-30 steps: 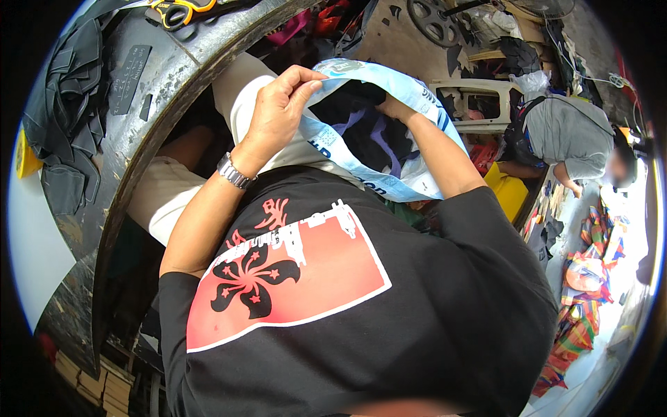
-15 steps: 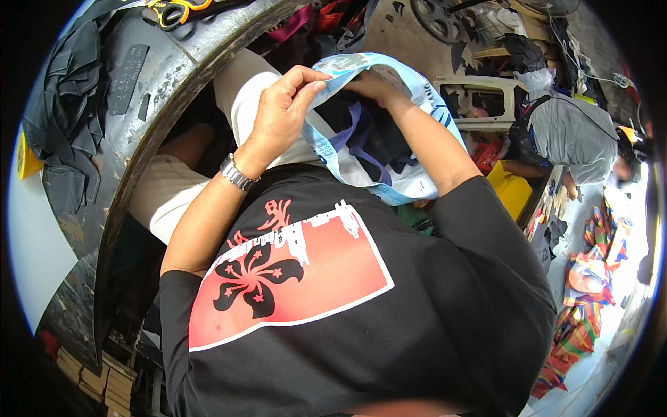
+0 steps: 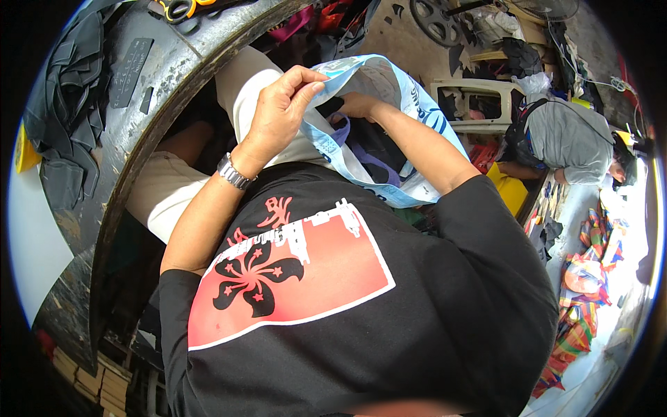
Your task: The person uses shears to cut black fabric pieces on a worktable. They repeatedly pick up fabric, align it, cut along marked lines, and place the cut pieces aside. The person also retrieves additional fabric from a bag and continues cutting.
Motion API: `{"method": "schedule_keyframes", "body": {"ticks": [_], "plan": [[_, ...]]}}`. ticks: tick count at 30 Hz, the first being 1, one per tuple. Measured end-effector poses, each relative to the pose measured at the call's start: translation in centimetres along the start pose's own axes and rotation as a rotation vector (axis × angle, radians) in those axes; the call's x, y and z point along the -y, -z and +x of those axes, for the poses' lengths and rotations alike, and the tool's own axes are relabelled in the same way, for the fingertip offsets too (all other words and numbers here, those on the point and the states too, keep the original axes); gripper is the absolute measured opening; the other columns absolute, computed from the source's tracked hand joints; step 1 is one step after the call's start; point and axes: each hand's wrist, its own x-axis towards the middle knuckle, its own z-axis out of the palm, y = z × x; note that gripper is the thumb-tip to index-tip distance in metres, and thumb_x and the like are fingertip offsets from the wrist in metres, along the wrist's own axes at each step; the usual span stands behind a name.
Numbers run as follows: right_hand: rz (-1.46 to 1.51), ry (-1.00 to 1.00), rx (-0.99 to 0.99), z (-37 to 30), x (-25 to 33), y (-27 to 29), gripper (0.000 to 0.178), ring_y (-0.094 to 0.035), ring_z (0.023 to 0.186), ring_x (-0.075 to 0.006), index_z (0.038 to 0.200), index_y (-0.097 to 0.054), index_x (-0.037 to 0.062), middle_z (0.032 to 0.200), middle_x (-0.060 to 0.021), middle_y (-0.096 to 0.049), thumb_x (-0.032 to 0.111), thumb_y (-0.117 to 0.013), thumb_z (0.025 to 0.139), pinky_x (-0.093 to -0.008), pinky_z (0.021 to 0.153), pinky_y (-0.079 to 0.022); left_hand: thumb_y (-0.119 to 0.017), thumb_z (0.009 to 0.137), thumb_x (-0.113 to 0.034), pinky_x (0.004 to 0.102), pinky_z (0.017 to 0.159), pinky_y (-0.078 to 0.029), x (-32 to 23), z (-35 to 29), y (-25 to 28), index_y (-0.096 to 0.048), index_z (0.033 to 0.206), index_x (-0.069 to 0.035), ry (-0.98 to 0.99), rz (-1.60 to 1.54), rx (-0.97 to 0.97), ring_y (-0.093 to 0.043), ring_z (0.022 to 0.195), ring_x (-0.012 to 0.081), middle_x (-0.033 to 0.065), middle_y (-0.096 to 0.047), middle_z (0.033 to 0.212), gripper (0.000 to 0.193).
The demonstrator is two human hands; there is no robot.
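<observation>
Two hands at pale blue bag (image 3: 417,118), left hand (image 3: 281,115) pinching rim, right hand (image 3: 356,105) seemingly inside

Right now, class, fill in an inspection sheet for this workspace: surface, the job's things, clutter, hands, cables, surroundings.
Surface: curved dark metal table, worn.
Job's things: light blue bag on the lap, dark and purple items inside.
Clutter: dark fabric pieces, scissors on the table.
Hands: left hand pinches the bag's rim; right hand reaches inside.
Cables: nothing seen.
Surroundings: another person in grey, colourful cloth on the floor.
</observation>
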Motion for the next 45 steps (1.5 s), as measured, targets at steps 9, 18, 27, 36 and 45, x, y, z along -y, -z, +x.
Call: {"method": "schedule_keyframes", "body": {"ticks": [9, 18, 27, 36, 45], "plan": [[-0.187, -0.153, 0.04, -0.9, 2.9, -1.0, 0.059, -0.062, 0.111, -0.0358, 0.116, -0.066, -0.0054, 0.122, -0.0242, -0.064, 0.02, -0.08, 0.065, -0.0413, 0.088, -0.051, -0.059, 0.085, 0.009, 0.0267, 0.081, -0.052, -0.3, -0.2, 0.9, -0.069, 0.106, -0.008, -0.308, 0.364, 0.115, -0.067, 0.096, 0.0204, 0.0125, -0.068, 0.116, 0.029], [-0.19, 0.154, -0.261, -7.7, 2.8, 1.1, 0.043, -0.067, 0.095, -0.024, 0.112, -0.069, -0.0006, 0.103, -0.0154, -0.073, 0.019, -0.075, 0.074, -0.0366, 0.087, -0.049, -0.067, 0.078, -0.004, 0.0407, 0.095, -0.05, -1.5, 1.1, 1.4, -0.054, 0.135, -0.012, -0.106, 0.625, 0.189, -0.059, 0.116, 0.0373, 0.0177, -0.053, 0.136, 0.06], [0.426, 0.281, -0.305, -18.4, 8.4, 6.0, 0.032, -0.067, 0.085, -0.017, 0.104, -0.07, -0.0007, 0.094, -0.0095, -0.072, 0.01, -0.078, 0.075, -0.0299, 0.079, -0.053, -0.091, 0.053, -0.022, 0.0428, 0.106, -0.044, -1.8, 1.9, 3.1, -0.029, 0.152, -0.015, 0.026, 0.734, 0.269, -0.049, 0.128, 0.0395, 0.0173, -0.035, 0.151, 0.117], [0.937, 0.38, -0.372, -20.2, 11.1, 12.1, 0.019, -0.072, 0.074, -0.0234, 0.099, -0.069, -0.0058, 0.089, -0.0146, -0.073, 0.002, -0.071, 0.081, -0.0356, 0.069, -0.061, -0.095, 0.046, -0.026, 0.0441, 0.103, -0.046, -0.6, 0.4, 3.4, -0.023, 0.153, -0.013, -0.073, 0.706, 0.283, -0.048, 0.129, 0.0414, 0.0215, -0.031, 0.152, 0.13], [1.216, 0.595, -0.02, -19.3, 14.9, 19.1, 0.025, -0.071, 0.092, -0.0305, 0.11, -0.065, -0.0041, 0.104, -0.0187, -0.071, 0.002, -0.066, 0.086, -0.0452, 0.088, -0.058, -0.095, 0.043, -0.034, 0.0441, 0.102, -0.047, 1.1, 0.2, 4.4, -0.027, 0.146, 0.002, -0.245, 0.631, 0.244, -0.048, 0.128, 0.0422, 0.0247, -0.032, 0.148, 0.129]]}}
